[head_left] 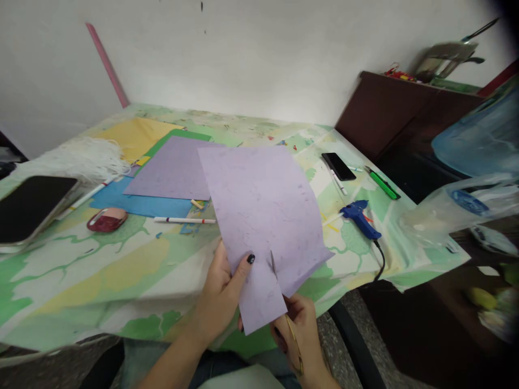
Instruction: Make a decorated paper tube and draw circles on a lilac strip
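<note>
A large sheet of purple paper (263,200) is held up above the table's front edge. My left hand (225,289) pinches its lower left side, thumb on top and the other fingers hidden beneath. Gold-handled scissors (295,343) are in my right hand (302,327), below the sheet's lower edge. A blade tip shows on the paper's face, and a cut runs up from the bottom edge, parting a strip on the left from the rest. The right part of the sheet bends away from the cut.
Purple (174,167), blue and yellow sheets lie at the back left, near white string (81,159). A phone (30,208), a red case (107,220) and a marker (184,220) lie at left. At right are a blue glue gun (361,219), a green cutter (382,183) and another phone (338,166).
</note>
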Tool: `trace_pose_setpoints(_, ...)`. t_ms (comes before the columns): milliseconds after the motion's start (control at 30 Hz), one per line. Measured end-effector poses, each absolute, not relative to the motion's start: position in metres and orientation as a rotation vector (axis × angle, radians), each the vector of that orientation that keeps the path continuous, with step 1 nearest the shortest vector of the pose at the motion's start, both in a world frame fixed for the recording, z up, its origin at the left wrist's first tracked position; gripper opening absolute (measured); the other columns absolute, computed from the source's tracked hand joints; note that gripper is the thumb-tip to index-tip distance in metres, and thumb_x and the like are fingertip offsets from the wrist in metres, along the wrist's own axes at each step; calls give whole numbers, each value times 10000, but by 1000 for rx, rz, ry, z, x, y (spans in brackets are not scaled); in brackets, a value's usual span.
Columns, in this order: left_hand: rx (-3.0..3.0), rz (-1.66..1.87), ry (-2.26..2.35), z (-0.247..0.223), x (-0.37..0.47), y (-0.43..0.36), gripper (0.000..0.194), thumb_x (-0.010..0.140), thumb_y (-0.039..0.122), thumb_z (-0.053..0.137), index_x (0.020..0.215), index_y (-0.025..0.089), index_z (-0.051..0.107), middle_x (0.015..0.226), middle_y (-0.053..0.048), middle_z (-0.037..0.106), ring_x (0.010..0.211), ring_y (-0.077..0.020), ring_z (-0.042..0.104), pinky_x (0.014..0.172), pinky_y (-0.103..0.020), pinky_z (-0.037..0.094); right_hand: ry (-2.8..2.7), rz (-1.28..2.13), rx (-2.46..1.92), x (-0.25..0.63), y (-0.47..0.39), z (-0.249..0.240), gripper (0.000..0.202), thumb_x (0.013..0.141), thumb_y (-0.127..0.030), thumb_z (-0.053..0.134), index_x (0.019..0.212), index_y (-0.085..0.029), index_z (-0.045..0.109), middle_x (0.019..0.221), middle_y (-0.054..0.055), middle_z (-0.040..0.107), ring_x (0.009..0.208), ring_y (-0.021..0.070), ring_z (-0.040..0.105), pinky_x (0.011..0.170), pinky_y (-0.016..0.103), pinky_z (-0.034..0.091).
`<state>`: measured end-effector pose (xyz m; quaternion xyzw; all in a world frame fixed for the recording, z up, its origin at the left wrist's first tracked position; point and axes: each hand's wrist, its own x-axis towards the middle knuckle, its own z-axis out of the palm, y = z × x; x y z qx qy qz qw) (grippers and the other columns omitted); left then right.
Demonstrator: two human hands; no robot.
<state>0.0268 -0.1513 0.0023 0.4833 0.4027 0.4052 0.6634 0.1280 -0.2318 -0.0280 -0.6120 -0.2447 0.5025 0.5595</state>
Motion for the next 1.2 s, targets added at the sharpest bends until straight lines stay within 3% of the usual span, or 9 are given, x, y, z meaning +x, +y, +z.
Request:
trace_pose_setpoints(100,1093,919,921,5,27,-152,585,841,361,598,1359,301,334,1238,-49,577,995,-225,618,788,-299,559,-584,1170,-1465,128,-231,-27,408,560,-470,733,733,-102,698,343,-69,354,301,27,167,285,184,133)
trace_pose_setpoints(300,1083,910,937,7,27,-153,636,836,374,597,1385,309,282,1193,-66,604,814,-214,662,547,-248,564,-580,1213,-1492,130,-231,-27,434,555,-480,732,753,-94,708,332,-64,362,288,28,169,273,183,114)
trace_pose_setpoints(600,1126,910,949,0,27,-153,559,842,400,587,1339,289,356,1168,-70,608,821,-209,656,493,-218,531,-584,1253,-1467,133,-230,-22,405,554,-418,740,770,-76,718,375,-51,412,270,21,200,271,178,127)
trace_pose_setpoints(967,1087,910,932,8,27,-150,571,835,367,601,1345,284,360,1194,-61,604,926,-224,648,653,-271,574,-584,1258,-1501,133,-231,-29,334,592,-363,732,758,-74,723,360,-69,358,293,21,183,276,174,142)
trace_pose_setpoints(1200,1073,894,945,5,27,-150,610,825,386,614,1362,292,340,1174,-69,616,870,-223,662,628,-275,579,-584,1250,-1513,134,-231,-33,275,587,-338,733,669,-78,698,379,-59,392,309,23,195,267,166,141)
